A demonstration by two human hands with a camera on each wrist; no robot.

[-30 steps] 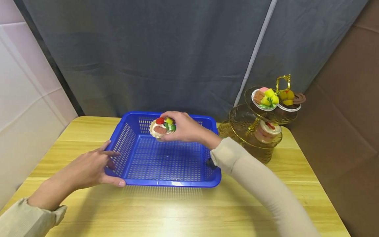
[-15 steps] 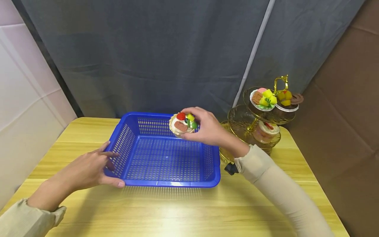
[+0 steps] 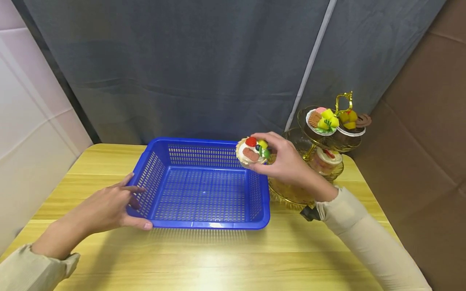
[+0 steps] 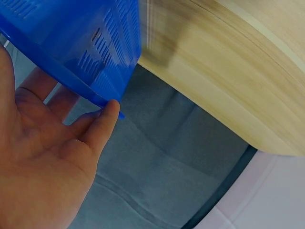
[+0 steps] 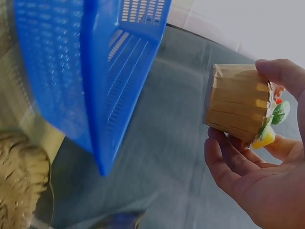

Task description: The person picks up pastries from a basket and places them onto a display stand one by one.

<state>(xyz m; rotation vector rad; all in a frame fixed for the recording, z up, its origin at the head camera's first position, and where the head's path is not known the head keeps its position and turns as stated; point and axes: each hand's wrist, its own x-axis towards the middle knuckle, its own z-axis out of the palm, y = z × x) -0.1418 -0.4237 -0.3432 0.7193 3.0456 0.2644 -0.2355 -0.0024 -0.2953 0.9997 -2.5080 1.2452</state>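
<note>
My right hand (image 3: 289, 161) pinches a cupcake (image 3: 251, 152) between thumb and fingers, above the right rear rim of the blue plastic basket (image 3: 193, 224). White cream, a red berry, a brown biscuit and yellow and green pieces top the cupcake. In the right wrist view its tan pleated cup (image 5: 238, 102) is seen from the side, apart from the basket. My left hand (image 3: 105, 206) grips the basket's front left corner, thumb on the front rim and fingers over the left side. The left wrist view shows the left hand (image 4: 52, 148) at the basket rim (image 4: 62, 78).
A tiered glass stand with a gold handle (image 3: 344, 101) stands right of the basket, partly hidden by the right arm. Two dessert cups (image 3: 322, 121) sit on its top tier, and a small round cake (image 3: 325, 161) lower down. A grey curtain (image 3: 182, 72) hangs behind the wooden table (image 3: 204, 258).
My right hand has carried the cupcake rightward, from over the basket's middle to its right rear rim, toward the tiered stand. The left hand has stayed on the basket's corner.
</note>
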